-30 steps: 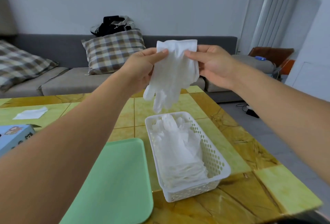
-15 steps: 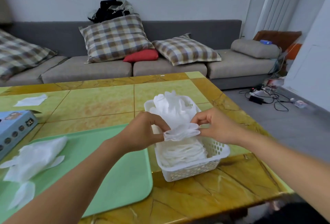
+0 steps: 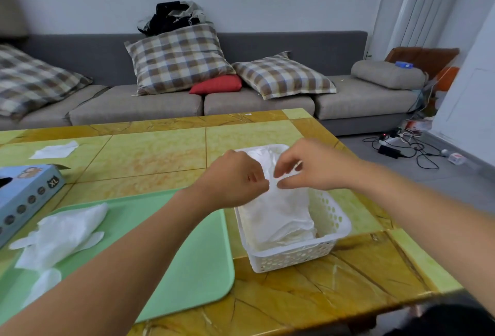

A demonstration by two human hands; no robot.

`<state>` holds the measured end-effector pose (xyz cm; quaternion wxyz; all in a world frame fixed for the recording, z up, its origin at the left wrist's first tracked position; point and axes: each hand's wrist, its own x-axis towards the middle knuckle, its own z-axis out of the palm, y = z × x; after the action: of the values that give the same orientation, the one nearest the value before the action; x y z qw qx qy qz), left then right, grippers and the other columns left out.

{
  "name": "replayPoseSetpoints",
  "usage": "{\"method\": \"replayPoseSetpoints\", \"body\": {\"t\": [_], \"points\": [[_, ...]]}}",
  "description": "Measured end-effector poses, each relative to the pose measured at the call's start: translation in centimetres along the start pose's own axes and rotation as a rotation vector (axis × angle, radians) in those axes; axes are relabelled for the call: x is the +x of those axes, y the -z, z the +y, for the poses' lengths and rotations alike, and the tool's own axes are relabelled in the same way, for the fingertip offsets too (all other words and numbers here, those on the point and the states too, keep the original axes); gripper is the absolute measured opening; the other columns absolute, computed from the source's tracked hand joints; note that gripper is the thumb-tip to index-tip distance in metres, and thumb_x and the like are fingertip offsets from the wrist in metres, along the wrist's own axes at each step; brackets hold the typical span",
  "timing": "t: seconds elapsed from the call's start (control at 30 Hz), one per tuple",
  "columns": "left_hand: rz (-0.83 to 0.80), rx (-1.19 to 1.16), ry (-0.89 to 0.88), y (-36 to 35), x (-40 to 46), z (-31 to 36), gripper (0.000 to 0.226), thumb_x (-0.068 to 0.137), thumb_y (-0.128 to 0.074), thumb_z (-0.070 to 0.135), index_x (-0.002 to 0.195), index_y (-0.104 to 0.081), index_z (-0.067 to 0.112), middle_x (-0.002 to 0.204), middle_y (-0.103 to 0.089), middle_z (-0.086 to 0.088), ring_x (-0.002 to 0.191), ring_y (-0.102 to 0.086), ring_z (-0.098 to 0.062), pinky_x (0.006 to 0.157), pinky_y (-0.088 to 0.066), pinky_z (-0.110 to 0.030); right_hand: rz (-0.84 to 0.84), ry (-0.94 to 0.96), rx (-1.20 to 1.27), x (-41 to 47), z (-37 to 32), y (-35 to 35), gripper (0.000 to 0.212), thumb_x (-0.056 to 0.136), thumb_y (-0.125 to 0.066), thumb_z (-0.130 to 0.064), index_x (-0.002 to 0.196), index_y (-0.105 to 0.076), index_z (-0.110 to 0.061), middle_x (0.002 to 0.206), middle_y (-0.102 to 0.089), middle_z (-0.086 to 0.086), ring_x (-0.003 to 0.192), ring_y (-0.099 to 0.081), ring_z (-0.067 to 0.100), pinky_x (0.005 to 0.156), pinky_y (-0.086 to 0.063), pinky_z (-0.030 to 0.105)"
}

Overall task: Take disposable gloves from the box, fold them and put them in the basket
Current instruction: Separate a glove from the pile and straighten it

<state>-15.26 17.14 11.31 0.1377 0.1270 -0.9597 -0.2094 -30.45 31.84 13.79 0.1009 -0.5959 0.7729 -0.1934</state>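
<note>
Partly hidden behind my left hand (image 3: 235,183), the folded glove (image 3: 272,184) sits pinched in both grips, right hand (image 3: 308,167) too, over the white basket (image 3: 332,217) on the yellow marbled surface (image 3: 160,153); grey sofa (image 3: 267,97) behind.

Both hands are positioned over the white perforated basket (image 3: 294,251), which stands on the yellow-green tiled table (image 3: 150,153). The left hand (image 3: 235,180) is curled, knuckles up, over the basket's left rim. The right hand (image 3: 308,167) pinches thin white glove material (image 3: 273,181) between thumb and forefinger; the 2 hands nearly meet at that point. Folded gloves (image 3: 278,215) fill the basket. Just left of the basket lies a green tray (image 3: 187,242) carrying 1 loose pile of unfolded gloves (image 3: 61,234). A blue glove box (image 3: 26,193) marked XL sits at the left edge. A grey sofa (image 3: 257,100) stands behind the table.
</note>
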Motion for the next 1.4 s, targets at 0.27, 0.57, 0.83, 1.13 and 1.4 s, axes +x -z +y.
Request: {"method": "replayPoseSetpoints", "body": {"t": [0.27, 0.57, 0.83, 1.13, 1.4], "points": [[-0.032, 0.449, 0.225, -1.8, 3.4, -1.7, 0.035, 0.077, -0.076, 0.048, 0.099, -0.070, 0.021, 0.095, -0.064, 0.000, 0.089, -0.063, -0.023, 0.073, -0.042, -0.032, -0.153, -0.116, -0.229, 7.3, 0.7, -3.4, 0.089, 0.060, -0.095, -0.036, 0.138, -0.053, -0.028, 0.093, -0.051, -0.017, 0.096, -0.056, 0.015, 0.072, -0.048, 0.030], [-0.090, 0.478, 0.149, -2.4, 2.9, -2.2, 0.055, 0.084, -0.068, 0.049, 0.132, -0.052, 0.028, 0.120, -0.061, 0.004, 0.118, -0.054, -0.023, 0.096, -0.036, -0.040, 0.114, -0.062, -0.137, 5.3, 1.3, -3.6, 0.052, 0.061, -0.094, -0.042, 0.104, -0.067, -0.030, 0.103, -0.055, -0.011, 0.097, -0.053, 0.013, 0.079, -0.047, 0.033], [-0.369, 0.440, 0.262, -2.9, 3.8, -2.6, 0.057, 0.087, -0.055, 0.055, 0.131, -0.051, 0.019, 0.129, -0.053, -0.004, 0.130, -0.040, -0.028, 0.100, -0.032, -0.049, -0.460, -0.195, -0.288, 6.2, 2.0, -5.0, 0.122, 0.072, -0.087, -0.042, 0.160, -0.003, -0.035, 0.163, -0.012, -0.012, 0.152, -0.020, 0.020, 0.115, -0.038, 0.044], [0.079, 0.106, 0.124, 5.1, -4.9, -7.2, 0.047, 0.091, -0.067, 0.043, 0.133, -0.059, 0.026, 0.123, -0.064, 0.002, 0.113, -0.059, -0.018, 0.095, -0.048, -0.036, -0.078, -0.013, -0.460, 6.8, -9.8, -0.2, 0.072, 0.086, -0.074, -0.050, 0.148, -0.045, -0.027, 0.149, -0.049, -0.003, 0.131, -0.049, 0.020, 0.105, -0.045, 0.038], [0.077, 0.178, 0.582, 10.3, -20.2, -18.8, 0.059, 0.087, -0.061, 0.009, 0.144, -0.049, 0.021, 0.145, -0.052, -0.002, 0.130, -0.050, -0.020, 0.102, -0.040, -0.029, -0.320, 0.314, -0.173, 12.9, -23.6, -17.8, 0.064, 0.092, -0.070, -0.032, 0.149, -0.045, -0.022, 0.148, -0.052, 0.003, 0.131, -0.052, 0.024, 0.106, -0.044, 0.037]]}}
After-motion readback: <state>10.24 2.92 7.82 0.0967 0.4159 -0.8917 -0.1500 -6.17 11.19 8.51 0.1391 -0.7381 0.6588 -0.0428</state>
